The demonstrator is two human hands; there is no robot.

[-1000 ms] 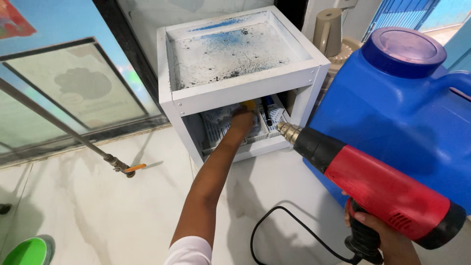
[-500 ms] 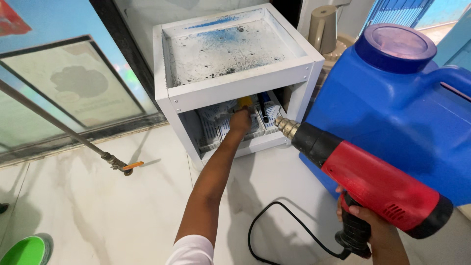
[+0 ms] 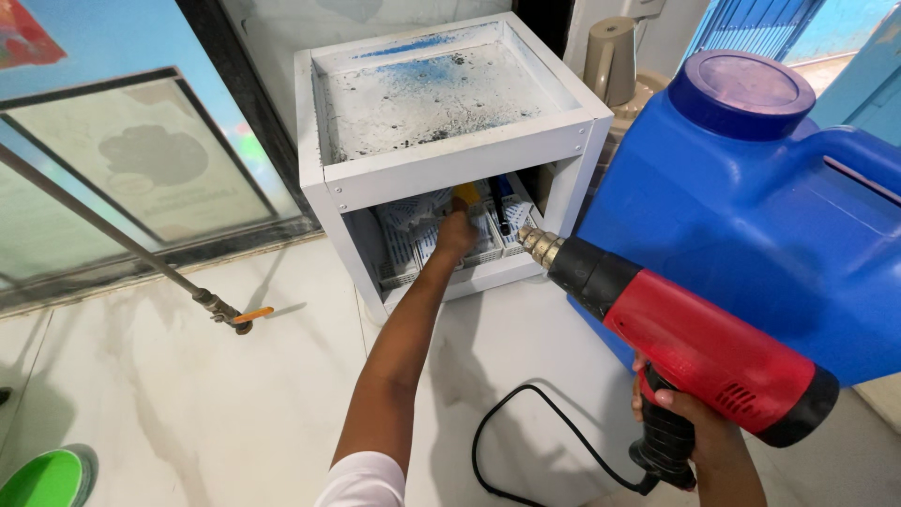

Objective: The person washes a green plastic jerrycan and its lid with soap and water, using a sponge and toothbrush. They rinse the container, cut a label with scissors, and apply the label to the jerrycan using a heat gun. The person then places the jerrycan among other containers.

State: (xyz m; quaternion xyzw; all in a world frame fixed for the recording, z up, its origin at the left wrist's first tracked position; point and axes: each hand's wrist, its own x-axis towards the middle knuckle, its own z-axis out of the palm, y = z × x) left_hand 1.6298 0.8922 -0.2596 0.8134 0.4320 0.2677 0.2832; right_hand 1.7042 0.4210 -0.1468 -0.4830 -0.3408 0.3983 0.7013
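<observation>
Since half a second ago the heat gun has swung slightly, its nozzle now closer to the cabinet's open front; the left arm stays reaching inside, barely shifted.

Left to right. Far left, bottom corner of the floor: a green bowl (image 3: 42, 479). Above it a metal pipe (image 3: 113, 235) runs diagonally down to a valve with an orange handle, hanging over the white floor (image 3: 188, 404).

Centre: a white cabinet (image 3: 450, 160) stands on the floor, its recessed top stained with blue and black powder. Left hand (image 3: 457, 230) is inside the lower opening, fingers closed around something with a yellow-orange end; what it is I cannot tell. It sits against a white mesh basket (image 3: 408, 249) of small items at the shelf's front edge.

Right: right hand (image 3: 680, 422) is clamped on the black grip of the red heat gun (image 3: 694, 343), nozzle aimed at the cabinet's right front corner. A black cord (image 3: 526, 441) loops on the floor. Behind it, a big blue jug (image 3: 751, 197).

Progress, as I judge it: gun in hand, item gripped but not yet out of the cabinet.
</observation>
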